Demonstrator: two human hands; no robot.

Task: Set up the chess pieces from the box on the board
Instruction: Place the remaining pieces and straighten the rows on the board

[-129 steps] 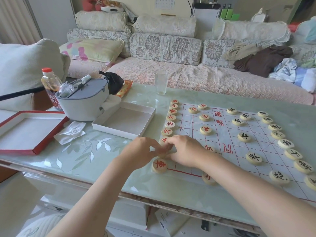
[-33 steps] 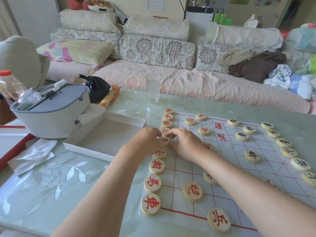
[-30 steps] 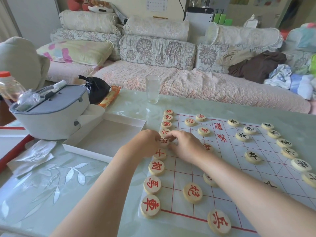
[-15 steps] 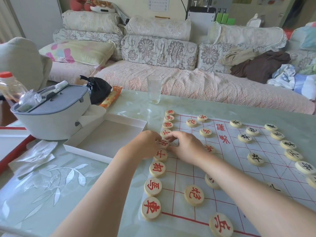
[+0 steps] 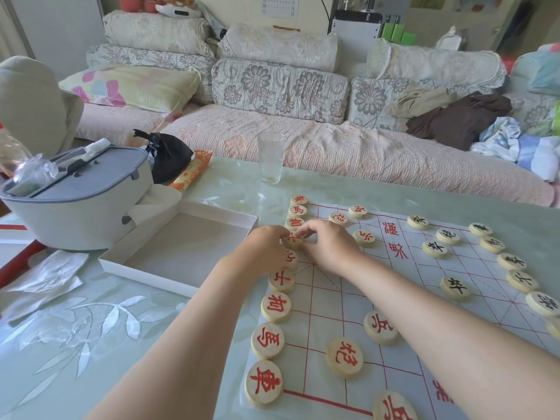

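While empty white box (image 5: 181, 253) sits on counter (image 5: 91, 344) left of board (image 5: 327, 301) | left hand (image 5: 263, 250) curled, pinching red piece (image 5: 292, 240) in board's left-edge column | right hand (image 5: 330, 250) pinching same piece, opposite side | black pieces (image 5: 455, 287) along board's right side

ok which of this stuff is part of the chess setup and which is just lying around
Job: board, red pieces, black pieces, white box, left hand and right hand gripping one red piece.
Lying about: glass, grey container, black bag, orange packet, crumpled wrapper.
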